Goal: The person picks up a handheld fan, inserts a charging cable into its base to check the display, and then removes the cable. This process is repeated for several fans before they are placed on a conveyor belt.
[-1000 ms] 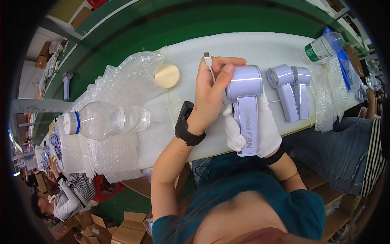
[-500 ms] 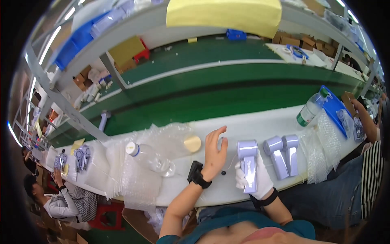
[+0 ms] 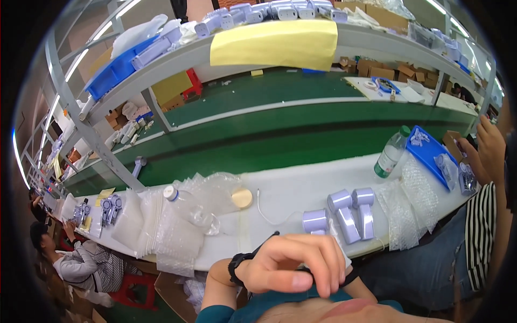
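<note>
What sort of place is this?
Most likely an assembly or packing workshop: matching pale-purple plastic handheld fans and clear bubble-wrap sheets lie on a long white workbench, and a person in a grey top sits at the left.

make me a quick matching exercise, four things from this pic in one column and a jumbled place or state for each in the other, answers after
Things
1. left hand
2. pair of fans
3. green-capped bottle
4. yellow sheet

Places and states
A. next to the blue tray
B. bare, with fingers bent
C. on the front of the raised shelf
D. purple, side by side on the white tabletop

Right pairs
1-B
2-D
3-A
4-C
</note>
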A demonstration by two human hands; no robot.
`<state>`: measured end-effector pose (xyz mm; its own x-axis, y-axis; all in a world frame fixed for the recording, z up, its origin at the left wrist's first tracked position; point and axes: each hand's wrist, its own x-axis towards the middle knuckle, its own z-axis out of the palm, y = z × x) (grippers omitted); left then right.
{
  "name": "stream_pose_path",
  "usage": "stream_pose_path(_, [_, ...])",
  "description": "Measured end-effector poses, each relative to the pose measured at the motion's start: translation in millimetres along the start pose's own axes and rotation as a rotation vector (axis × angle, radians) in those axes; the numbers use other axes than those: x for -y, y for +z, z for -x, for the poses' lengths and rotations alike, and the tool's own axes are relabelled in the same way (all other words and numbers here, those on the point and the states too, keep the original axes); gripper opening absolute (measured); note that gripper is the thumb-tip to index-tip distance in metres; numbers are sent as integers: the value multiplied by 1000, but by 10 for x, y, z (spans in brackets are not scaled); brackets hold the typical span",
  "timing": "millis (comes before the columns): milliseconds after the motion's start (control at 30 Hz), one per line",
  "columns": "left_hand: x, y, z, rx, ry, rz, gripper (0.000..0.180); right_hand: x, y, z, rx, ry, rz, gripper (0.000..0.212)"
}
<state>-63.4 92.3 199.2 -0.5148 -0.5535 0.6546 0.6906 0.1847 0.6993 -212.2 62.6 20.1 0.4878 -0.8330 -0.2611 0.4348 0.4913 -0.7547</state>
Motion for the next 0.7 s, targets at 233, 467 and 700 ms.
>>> stream_pose_path(233, [195, 276, 290, 58, -144, 222, 17, -86, -136, 165, 34, 214, -341, 80])
stream_pose_path(467, [323, 452, 586, 2, 79, 338, 22, -40, -40, 168, -61, 99, -279, 80])
stream_pose_path(700, [367, 363, 787, -42, 126, 262, 26, -66, -3, 181, -93, 85, -284, 80])
